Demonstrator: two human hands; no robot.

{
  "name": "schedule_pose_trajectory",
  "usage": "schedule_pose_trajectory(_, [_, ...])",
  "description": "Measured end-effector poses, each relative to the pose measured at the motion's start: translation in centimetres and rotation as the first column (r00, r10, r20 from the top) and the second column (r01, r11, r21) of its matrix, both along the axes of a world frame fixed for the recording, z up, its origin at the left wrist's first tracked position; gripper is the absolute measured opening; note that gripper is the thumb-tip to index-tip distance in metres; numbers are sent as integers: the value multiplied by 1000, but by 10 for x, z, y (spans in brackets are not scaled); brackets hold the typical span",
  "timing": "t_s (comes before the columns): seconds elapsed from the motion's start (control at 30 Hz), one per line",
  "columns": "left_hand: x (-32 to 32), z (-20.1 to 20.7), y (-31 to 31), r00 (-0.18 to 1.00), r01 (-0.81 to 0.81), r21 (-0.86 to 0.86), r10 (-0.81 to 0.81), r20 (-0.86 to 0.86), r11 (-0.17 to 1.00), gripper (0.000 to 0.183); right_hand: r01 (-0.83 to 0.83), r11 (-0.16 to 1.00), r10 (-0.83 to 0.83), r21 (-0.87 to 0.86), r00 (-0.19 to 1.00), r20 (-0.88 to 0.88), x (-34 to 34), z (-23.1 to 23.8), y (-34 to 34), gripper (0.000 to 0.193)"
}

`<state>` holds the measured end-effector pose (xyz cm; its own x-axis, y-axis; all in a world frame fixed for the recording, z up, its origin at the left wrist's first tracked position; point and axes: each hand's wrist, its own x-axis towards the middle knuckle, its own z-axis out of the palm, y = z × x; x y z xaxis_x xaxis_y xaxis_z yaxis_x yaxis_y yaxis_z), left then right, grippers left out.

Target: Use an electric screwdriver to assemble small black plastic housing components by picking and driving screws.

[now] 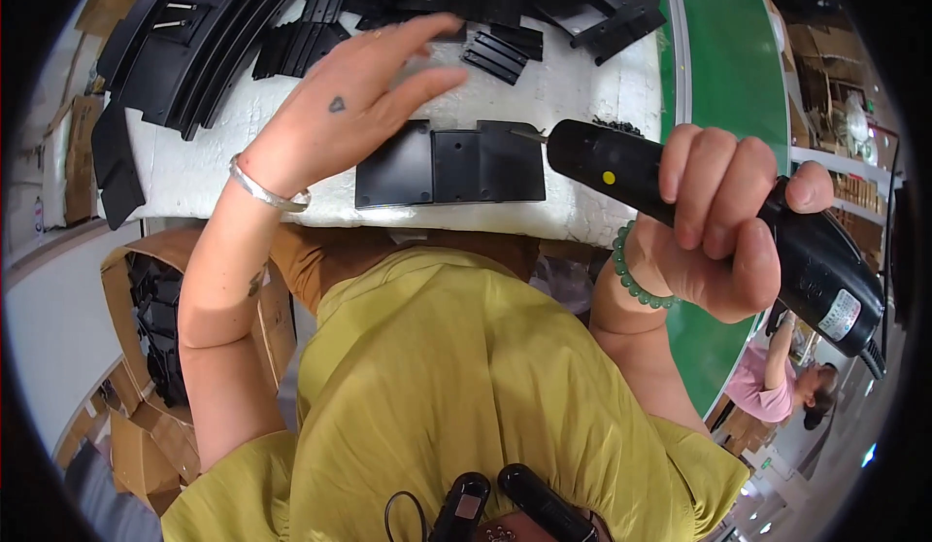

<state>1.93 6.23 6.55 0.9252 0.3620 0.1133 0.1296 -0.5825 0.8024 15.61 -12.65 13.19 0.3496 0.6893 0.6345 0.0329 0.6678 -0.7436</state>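
My right hand [723, 217] is wrapped around a black corded electric screwdriver [607, 158]. Its thin metal bit points left, over the right end of a flat black plastic panel [393, 173]. The panel lies near the front edge of the white padded tabletop [184, 178] and has a raised middle section. My left hand [340, 110] is open above the panel's upper left, fingers stretched toward the far parts, holding nothing. Just past its fingertips lies a small ribbed black piece [496, 57]. Small dark screws [618, 126] show partly behind the screwdriver.
Black plastic parts [612, 22] are heaped across the far side. Long black panels [204, 32] stack at the far left. A green strip [723, 76] runs along the right. A cardboard box [121, 294] with black parts stands at lower left; another person [762, 387] is at right.
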Motion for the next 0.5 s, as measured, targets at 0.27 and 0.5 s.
schedule_pose_trajectory(0.27, [-18,-22,-18,980,121,25,-116,-163,992,42,-41,996,44,-81,999,26,-23,-9,23,35])
schedule_pose_trajectory(0.5, [-8,-18,-19,959,142,-59,-152,-238,988,38,-51,988,59,-146,997,49,-26,-8,26,34])
